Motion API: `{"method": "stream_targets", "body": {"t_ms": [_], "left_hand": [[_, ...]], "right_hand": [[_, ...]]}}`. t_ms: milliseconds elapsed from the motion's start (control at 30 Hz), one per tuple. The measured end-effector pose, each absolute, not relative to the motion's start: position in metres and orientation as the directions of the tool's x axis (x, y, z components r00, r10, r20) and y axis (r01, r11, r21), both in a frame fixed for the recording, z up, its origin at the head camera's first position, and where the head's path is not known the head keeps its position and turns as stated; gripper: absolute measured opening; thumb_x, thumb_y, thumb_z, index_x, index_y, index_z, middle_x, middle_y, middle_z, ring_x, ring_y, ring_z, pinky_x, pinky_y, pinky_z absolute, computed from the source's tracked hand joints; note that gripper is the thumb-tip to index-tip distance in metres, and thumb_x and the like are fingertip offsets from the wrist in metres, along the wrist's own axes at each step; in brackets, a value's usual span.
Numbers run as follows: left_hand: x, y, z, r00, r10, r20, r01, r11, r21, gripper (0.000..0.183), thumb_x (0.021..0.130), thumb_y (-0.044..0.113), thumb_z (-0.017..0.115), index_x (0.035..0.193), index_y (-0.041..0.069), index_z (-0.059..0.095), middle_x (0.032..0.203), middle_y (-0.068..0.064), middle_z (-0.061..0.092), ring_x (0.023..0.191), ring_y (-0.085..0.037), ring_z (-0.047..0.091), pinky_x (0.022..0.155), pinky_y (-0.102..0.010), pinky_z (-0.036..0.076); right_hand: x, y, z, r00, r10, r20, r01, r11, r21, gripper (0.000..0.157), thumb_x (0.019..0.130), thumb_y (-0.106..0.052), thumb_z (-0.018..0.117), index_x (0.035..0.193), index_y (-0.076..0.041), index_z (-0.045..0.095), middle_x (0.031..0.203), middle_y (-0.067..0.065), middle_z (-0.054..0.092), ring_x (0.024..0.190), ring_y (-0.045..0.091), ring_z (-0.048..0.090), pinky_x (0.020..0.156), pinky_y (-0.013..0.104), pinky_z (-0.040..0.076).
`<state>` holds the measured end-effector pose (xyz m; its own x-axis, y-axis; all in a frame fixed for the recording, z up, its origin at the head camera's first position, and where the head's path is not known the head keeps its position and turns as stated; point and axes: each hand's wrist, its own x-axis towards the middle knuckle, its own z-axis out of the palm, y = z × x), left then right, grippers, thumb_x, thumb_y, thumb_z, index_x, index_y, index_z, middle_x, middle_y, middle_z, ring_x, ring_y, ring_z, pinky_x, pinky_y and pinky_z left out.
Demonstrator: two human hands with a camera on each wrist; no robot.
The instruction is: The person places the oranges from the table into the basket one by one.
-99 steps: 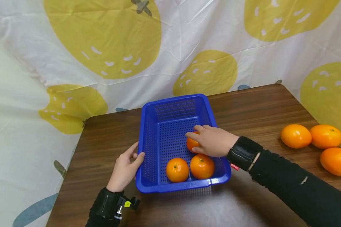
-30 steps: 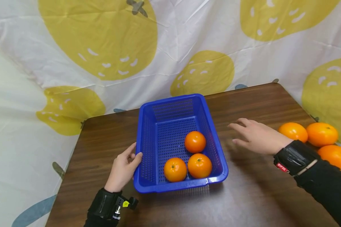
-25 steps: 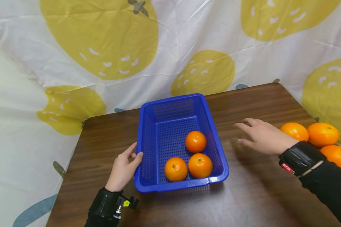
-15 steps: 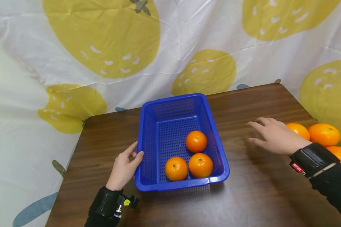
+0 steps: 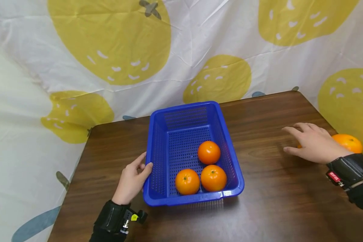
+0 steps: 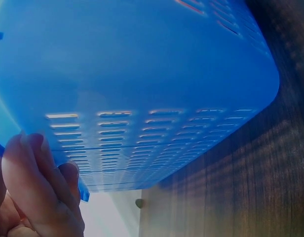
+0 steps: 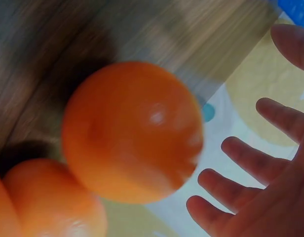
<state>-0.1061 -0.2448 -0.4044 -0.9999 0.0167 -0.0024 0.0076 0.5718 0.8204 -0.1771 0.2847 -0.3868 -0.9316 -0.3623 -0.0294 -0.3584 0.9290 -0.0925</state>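
On the table stands a blue perforated plastic basket [image 5: 184, 201]. My left hand [image 5: 131, 183] grips its left rim, thumb on top and fingers beneath; the left wrist view shows those fingers against the outer wall. Three oranges lie in the near right part: a left one [image 5: 187, 181], a right one [image 5: 213, 178] and one behind [image 5: 209, 152]. At the right, my right hand [image 5: 316, 143] hovers with spread fingers over more oranges, mostly hiding them; one orange [image 5: 349, 143] shows behind the wrist. In the right wrist view, the nearest orange [image 7: 132, 133] sits apart from the fingertips.
The brown wooden table [image 5: 266, 208] reaches back to a white cloth [image 5: 181, 40] printed with yellow fruit. Two further oranges, one of them whole enough to see as round [image 7: 53, 202], lie beside the nearest one in the right wrist view.
My right hand has let go of an orange inside the basket, left it there and moved right to above the other oranges. My left hand stays on the basket rim.
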Motion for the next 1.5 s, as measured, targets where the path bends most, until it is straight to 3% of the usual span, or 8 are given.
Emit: {"method": "stream_targets", "body": {"t_ms": [267,467,700,933,1200,1367,1500], "left_hand": [[-0.105,-0.246,-0.405,-0.999,0.019,-0.027,-0.011,0.58,0.814,0.054,0.091,0.038,0.054,0.139,0.018,0.039,0.082,-0.011,0.056,0.041,-0.024,0.051,0.035,-0.034,0.048],[-0.107,-0.246,-0.402,-0.999,0.019,-0.029,-0.013,0.588,0.809,0.053,0.092,0.03,0.054,0.139,0.011,0.038,0.081,-0.012,0.057,0.042,-0.025,0.051,0.034,-0.033,0.047],[-0.105,-0.244,-0.4,-0.999,0.009,-0.037,-0.025,0.591,0.806,0.054,0.092,0.034,0.054,0.139,0.014,0.038,0.082,-0.011,0.057,0.041,-0.023,0.052,0.035,-0.032,0.047],[-0.097,-0.231,-0.377,-0.999,0.007,-0.047,-0.034,0.588,0.808,0.051,0.093,0.024,0.053,0.138,0.006,0.038,0.081,-0.014,0.058,0.042,-0.022,0.052,0.036,-0.034,0.049],[-0.093,-0.227,-0.366,-0.999,0.013,-0.039,-0.024,0.587,0.809,0.049,0.093,0.021,0.052,0.137,0.003,0.04,0.08,-0.015,0.059,0.041,-0.019,0.052,0.038,-0.041,0.051],[-0.093,-0.228,-0.368,-0.999,0.011,-0.042,-0.028,0.585,0.811,0.05,0.093,0.023,0.052,0.138,0.005,0.039,0.081,-0.015,0.058,0.04,-0.016,0.051,0.04,-0.045,0.051],[-0.094,-0.228,-0.369,-0.999,0.018,-0.04,-0.022,0.585,0.81,0.05,0.094,0.023,0.052,0.138,0.005,0.039,0.081,-0.015,0.058,0.041,-0.016,0.051,0.039,-0.042,0.051]], "right_hand": [[-0.177,0.302,-0.397,-0.948,-0.308,-0.084,-0.304,0.951,-0.059,0.09,0.076,-0.071,0.051,0.138,-0.008,0.037,0.133,0.036,0.032,0.113,0.059,0.028,0.087,0.078,0.028],[-0.178,0.308,-0.4,-0.95,-0.303,-0.078,-0.299,0.952,-0.058,0.086,0.076,-0.062,0.06,0.137,-0.006,0.038,0.133,0.037,0.032,0.113,0.06,0.029,0.088,0.077,0.029],[-0.178,0.312,-0.403,-0.944,-0.323,-0.073,-0.317,0.945,-0.081,0.085,0.074,-0.054,0.067,0.136,-0.005,0.038,0.132,0.037,0.031,0.11,0.06,0.033,0.086,0.075,0.033],[-0.179,0.316,-0.408,-0.935,-0.342,-0.09,-0.333,0.938,-0.099,0.083,0.071,-0.045,0.073,0.134,-0.002,0.039,0.129,0.039,0.032,0.105,0.061,0.037,0.081,0.074,0.038],[-0.178,0.322,-0.41,-0.924,-0.378,-0.064,-0.36,0.913,-0.191,0.08,0.065,-0.023,0.079,0.132,-0.003,0.041,0.126,0.037,0.035,0.104,0.054,0.042,0.081,0.068,0.042],[-0.178,0.322,-0.411,-0.93,-0.361,-0.074,-0.336,0.912,-0.235,0.08,0.066,-0.024,0.079,0.132,-0.002,0.039,0.122,0.036,0.038,0.101,0.048,0.046,0.08,0.065,0.044],[-0.177,0.323,-0.412,-0.936,-0.346,-0.066,-0.325,0.92,-0.221,0.079,0.066,-0.026,0.079,0.13,0.001,0.042,0.12,0.035,0.041,0.101,0.047,0.046,0.081,0.064,0.044]]}}
